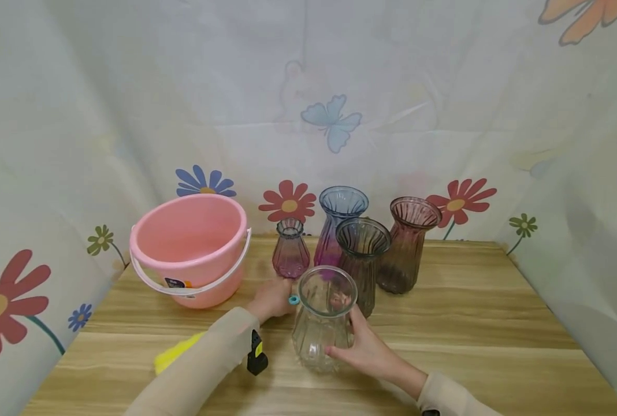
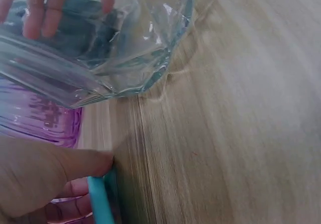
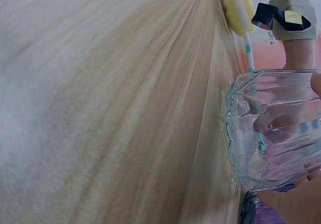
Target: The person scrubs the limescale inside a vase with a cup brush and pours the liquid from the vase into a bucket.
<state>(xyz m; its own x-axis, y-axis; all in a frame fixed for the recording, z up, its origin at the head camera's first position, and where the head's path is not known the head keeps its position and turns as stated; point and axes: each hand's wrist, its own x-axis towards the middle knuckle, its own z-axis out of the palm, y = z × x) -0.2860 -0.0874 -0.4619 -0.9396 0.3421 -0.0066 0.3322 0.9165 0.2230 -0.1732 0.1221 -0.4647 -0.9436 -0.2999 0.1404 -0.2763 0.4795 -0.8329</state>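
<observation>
My right hand [image 1: 373, 351] grips a clear ribbed glass vase [image 1: 313, 338], thumb on the near side and fingers round the far side. The vase stands upright in the head view, its base at the wooden table. Just left of it, my left hand [image 1: 272, 299] holds the teal-ended handle of a yellow-headed cleaning brush [image 1: 177, 351]. The brush's white and teal handle [image 3: 249, 58] shows in the right wrist view, and my left forearm covers much of it from the head. In the left wrist view my thumb lies against the teal end [image 2: 102, 199].
Behind my hands stand a small pink-purple vase [image 1: 290, 257], a blue-to-purple vase [image 1: 331, 231], a dark grey vase [image 1: 359, 271] and a brownish-pink vase [image 1: 404, 254]. A pink bucket [image 1: 225, 271] with a white handle is at the left. Flowered cloth surrounds the table [image 1: 469, 323].
</observation>
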